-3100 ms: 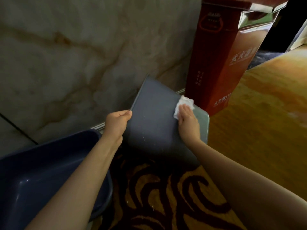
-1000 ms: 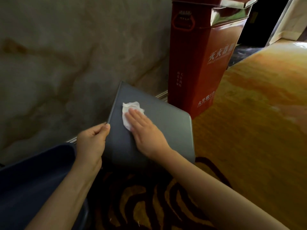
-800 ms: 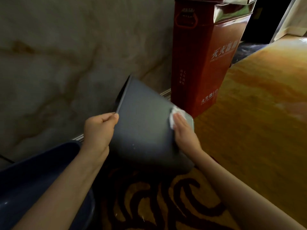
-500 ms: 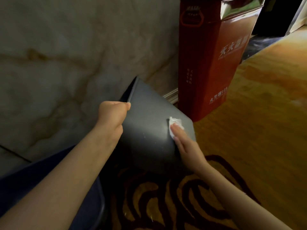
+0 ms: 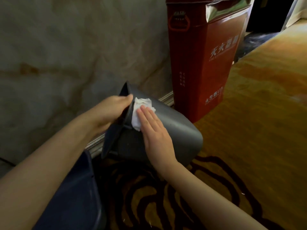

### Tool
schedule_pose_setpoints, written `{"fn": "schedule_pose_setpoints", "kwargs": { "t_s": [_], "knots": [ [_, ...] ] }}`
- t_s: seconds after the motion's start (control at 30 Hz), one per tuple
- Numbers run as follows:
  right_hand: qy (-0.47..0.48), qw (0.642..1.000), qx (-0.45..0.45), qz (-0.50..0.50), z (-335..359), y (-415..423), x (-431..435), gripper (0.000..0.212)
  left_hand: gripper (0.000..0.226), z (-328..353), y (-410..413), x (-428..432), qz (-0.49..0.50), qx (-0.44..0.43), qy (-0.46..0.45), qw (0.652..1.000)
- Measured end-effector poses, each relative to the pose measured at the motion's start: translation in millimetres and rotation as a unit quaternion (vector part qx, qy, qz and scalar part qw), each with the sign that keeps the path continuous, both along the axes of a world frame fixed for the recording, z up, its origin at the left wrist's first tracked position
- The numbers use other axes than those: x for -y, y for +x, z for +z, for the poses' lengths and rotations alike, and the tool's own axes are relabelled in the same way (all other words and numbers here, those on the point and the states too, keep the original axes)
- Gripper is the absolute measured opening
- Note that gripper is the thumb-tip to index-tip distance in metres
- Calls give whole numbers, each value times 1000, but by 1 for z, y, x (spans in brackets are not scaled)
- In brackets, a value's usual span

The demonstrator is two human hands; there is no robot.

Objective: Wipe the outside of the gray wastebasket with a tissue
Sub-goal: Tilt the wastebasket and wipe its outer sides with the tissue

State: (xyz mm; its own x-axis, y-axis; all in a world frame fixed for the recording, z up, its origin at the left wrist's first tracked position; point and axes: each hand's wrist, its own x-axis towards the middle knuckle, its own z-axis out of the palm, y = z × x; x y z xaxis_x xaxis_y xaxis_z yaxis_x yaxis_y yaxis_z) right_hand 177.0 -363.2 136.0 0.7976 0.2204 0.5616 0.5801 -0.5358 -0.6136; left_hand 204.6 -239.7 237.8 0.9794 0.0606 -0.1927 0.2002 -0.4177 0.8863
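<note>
The gray wastebasket [image 5: 179,130] lies tipped on the patterned carpet, its mouth turned left toward the marble wall and its bottom to the right. My left hand [image 5: 111,112] grips the upper rim of its mouth. My right hand [image 5: 154,131] lies flat on the upturned side and presses a crumpled white tissue [image 5: 140,112] against it just beside the rim, close to my left fingertips. The fingers of the right hand are stretched out and cover the lower part of the tissue.
A tall red box [image 5: 204,63] stands right behind the wastebasket against the marble wall [image 5: 66,55]. A dark blue bin [image 5: 78,193] sits at lower left under my left forearm. Yellow and brown carpet [image 5: 257,130] stretches to the right.
My right hand slid the tissue from the wastebasket's bottom edge leftward up to the rim. The wastebasket has rolled, showing more of its mouth edge; my left hand kept its grip.
</note>
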Motion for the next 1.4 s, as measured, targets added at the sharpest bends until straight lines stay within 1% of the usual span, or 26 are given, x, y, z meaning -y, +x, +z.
{"fn": "schedule_pose_setpoints", "kwargs": {
  "t_s": [0.07,0.17,0.23,0.37,0.47,0.57,0.67,0.73,0.8,1.0,1.1,1.17,1.23,1.3,1.4],
  "knots": [
    [-8,1000,16,1,-1,5,0,50,25,-16,-21,-19,-57,36,55,996],
    [-34,998,43,-13,-3,1,-10,52,31,-33,-39,-31,-79,93,55,991],
    [-42,997,58,-27,-4,0,-15,51,32,-36,-37,-26,-68,129,63,987],
    [21,999,37,-1,-4,14,-1,46,27,-35,-27,-5,-20,198,97,975],
    [50,998,10,-24,-18,28,26,44,20,-26,-17,6,17,218,97,971],
    [79,993,-47,-80,-44,37,64,41,25,-13,-9,11,38,202,61,977],
    [73,983,-103,-135,-67,44,97,41,27,-4,-3,19,39,191,44,980],
    [78,977,-138,-143,-70,48,107,42,29,2,0,26,42,188,35,981],
    [95,973,-153,-142,-66,51,110,41,28,10,5,30,57,183,24,981],
    [133,965,-182,-133,-30,57,112,36,30,20,19,20,159,120,-40,979],
    [108,978,-159,-87,-8,45,91,35,26,18,19,11,188,78,-88,975],
    [79,989,-121,-33,10,31,62,38,24,17,20,8,194,63,-110,973],
    [55,996,-64,24,30,13,29,40,22,17,22,8,201,55,-127,970],
    [47,997,-18,65,43,-4,2,42,23,18,23,8,209,50,-147,965],
    [40,995,-8,90,50,-11,-10,43,24,17,22,3,213,36,-160,963]
  ]
}}
